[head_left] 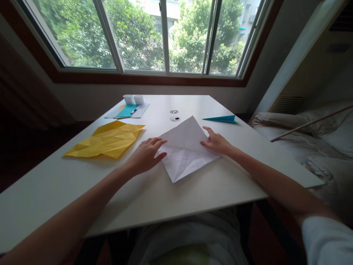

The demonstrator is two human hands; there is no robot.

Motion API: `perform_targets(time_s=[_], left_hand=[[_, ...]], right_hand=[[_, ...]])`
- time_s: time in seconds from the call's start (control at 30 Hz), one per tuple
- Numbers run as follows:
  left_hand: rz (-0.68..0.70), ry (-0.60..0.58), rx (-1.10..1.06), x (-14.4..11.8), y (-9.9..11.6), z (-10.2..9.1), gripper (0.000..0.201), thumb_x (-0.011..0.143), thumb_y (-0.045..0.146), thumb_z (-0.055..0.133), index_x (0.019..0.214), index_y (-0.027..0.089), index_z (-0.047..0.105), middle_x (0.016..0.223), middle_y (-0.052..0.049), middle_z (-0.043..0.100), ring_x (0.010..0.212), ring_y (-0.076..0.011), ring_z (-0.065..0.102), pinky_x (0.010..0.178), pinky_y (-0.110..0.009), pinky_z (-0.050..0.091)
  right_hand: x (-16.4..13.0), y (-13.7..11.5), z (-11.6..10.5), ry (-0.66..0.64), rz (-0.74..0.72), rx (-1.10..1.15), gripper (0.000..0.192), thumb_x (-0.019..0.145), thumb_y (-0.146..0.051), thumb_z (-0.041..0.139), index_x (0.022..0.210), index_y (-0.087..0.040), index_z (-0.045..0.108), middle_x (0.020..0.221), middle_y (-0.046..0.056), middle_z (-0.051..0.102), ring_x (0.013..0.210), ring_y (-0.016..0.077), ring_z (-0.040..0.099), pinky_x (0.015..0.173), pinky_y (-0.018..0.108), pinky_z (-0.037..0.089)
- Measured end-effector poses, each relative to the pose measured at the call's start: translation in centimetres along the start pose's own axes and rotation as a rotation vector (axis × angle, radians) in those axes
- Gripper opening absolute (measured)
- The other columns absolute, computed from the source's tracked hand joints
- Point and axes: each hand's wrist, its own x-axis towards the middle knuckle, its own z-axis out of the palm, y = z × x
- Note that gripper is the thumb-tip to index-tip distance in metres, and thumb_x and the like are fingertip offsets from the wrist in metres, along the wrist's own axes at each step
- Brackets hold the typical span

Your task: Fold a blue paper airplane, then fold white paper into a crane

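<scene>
On table [68, 184], centre | white paper [183, 154] lies creased | left hand [146, 154] flat, fingers spread on left edge | right hand [216, 142] flat, pressing right edge

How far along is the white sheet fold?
Early. Done: the white paper already shows creases and lies flat on the table. In hand: the left hand presses its left edge, the right hand its right edge. Left: no finished shape yet, unlike the folded blue piece; the creased yellow sheet lies unfolded aside.
</scene>
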Motion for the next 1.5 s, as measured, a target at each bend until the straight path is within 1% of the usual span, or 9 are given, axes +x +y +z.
perform_targets(time_s=[0.17, 0.3, 0.47, 0.6, 0.7, 0.83, 1.1, 1.3, 1.5], left_hand=[[0.262, -0.154, -0.207, -0.2, 0.7, -0.2, 0.033, 0.091, 0.034, 0.036, 0.112, 0.023, 0.060, 0.116, -0.008, 0.057, 0.103, -0.0188, 0.054, 0.088, -0.030, 0.043], [0.291, -0.190, -0.194, 0.0, 0.2, 0.0, 0.033, 0.092, 0.033, 0.035, 0.106, 0.023, 0.063, 0.110, -0.007, 0.062, 0.097, -0.0178, 0.057, 0.086, -0.029, 0.043], [0.167, -0.140, -0.030, 0.2, -1.4, 0.3, 0.037, 0.092, 0.039, 0.033, 0.103, 0.023, 0.064, 0.108, -0.006, 0.064, 0.099, -0.0210, 0.057, 0.087, -0.034, 0.042], [0.048, -0.153, 0.068, 0.1, -2.5, 0.6, 0.044, 0.088, 0.050, 0.033, 0.111, 0.024, 0.060, 0.114, -0.008, 0.060, 0.104, -0.0253, 0.054, 0.088, -0.038, 0.041], [0.015, -0.178, 0.078, 0.1, -2.9, 0.7, 0.051, 0.084, 0.057, 0.036, 0.118, 0.025, 0.056, 0.120, -0.008, 0.057, 0.106, -0.0266, 0.053, 0.089, -0.038, 0.041], [-0.024, -0.193, 0.069, 0.1, -2.7, 0.8, 0.053, 0.082, 0.059, 0.037, 0.120, 0.026, 0.054, 0.122, -0.007, 0.055, 0.107, -0.0266, 0.052, 0.090, -0.036, 0.040], [-0.426, -0.198, 0.068, 0.4, -2.8, 0.5, 0.069, 0.069, 0.066, 0.047, 0.121, 0.020, 0.051, 0.111, -0.011, 0.059, 0.096, -0.0284, 0.057, 0.070, -0.031, 0.043], [-0.433, -0.216, -0.222, 0.7, -4.0, 0.5, 0.061, 0.058, 0.058, 0.061, 0.104, 0.018, 0.060, 0.090, -0.006, 0.065, 0.083, -0.0235, 0.059, 0.065, -0.027, 0.042], [-0.452, -0.294, -0.492, 0.8, -4.6, 0.2, 0.039, 0.057, 0.051, 0.063, 0.072, 0.016, 0.064, 0.065, 0.000, 0.062, 0.066, -0.0188, 0.056, 0.054, -0.024, 0.038]], right_hand=[[0.2, 0.5, 0.6, 0.073, -0.120, -0.073, 0.075, 0.077, -0.040, 0.056, 0.140, -0.017, 0.022, 0.125, 0.015, 0.049, 0.103, 0.0274, 0.054, 0.083, 0.038, 0.045], [0.3, 1.0, 1.0, 0.010, -0.413, -0.162, 0.047, 0.082, -0.029, 0.051, 0.129, -0.024, 0.045, 0.144, 0.010, 0.029, 0.123, 0.0293, 0.037, 0.099, 0.045, 0.034], [-0.3, 0.4, 0.5, -0.062, -0.617, -0.115, 0.027, 0.085, -0.033, 0.050, 0.104, -0.022, 0.065, 0.135, 0.007, 0.044, 0.127, 0.0276, 0.031, 0.102, 0.044, 0.031], [-1.0, -1.1, -0.3, -0.158, -0.757, 0.068, 0.026, 0.086, -0.038, 0.049, 0.079, -0.022, 0.069, 0.118, 0.005, 0.058, 0.119, 0.0225, 0.040, 0.096, 0.036, 0.038], [-0.9, -1.4, -0.3, -0.150, -0.687, 0.095, 0.026, 0.086, -0.038, 0.048, 0.084, -0.020, 0.066, 0.109, 0.007, 0.061, 0.107, 0.0209, 0.049, 0.090, 0.034, 0.041], [0.0, -0.1, 0.1, -0.034, -0.354, -0.033, 0.035, 0.083, -0.040, 0.050, 0.109, -0.017, 0.057, 0.111, 0.012, 0.059, 0.104, 0.0259, 0.051, 0.089, 0.041, 0.040], [0.4, 0.5, 0.4, -0.160, -0.158, -0.009, 0.058, 0.074, -0.046, 0.060, 0.124, -0.018, 0.048, 0.099, 0.010, 0.062, 0.092, 0.0239, 0.056, 0.078, 0.033, 0.043], [0.4, 0.4, 0.1, -0.239, -0.156, 0.154, 0.046, 0.070, -0.036, 0.064, 0.111, -0.017, 0.055, 0.089, 0.006, 0.061, 0.077, 0.0164, 0.056, 0.068, 0.025, 0.041], [1.2, 1.6, -0.5, -0.325, -0.214, 0.175, 0.027, 0.067, -0.043, 0.061, 0.067, -0.016, 0.056, 0.062, -0.003, 0.049, 0.058, 0.0113, 0.043, 0.054, 0.024, 0.031]])
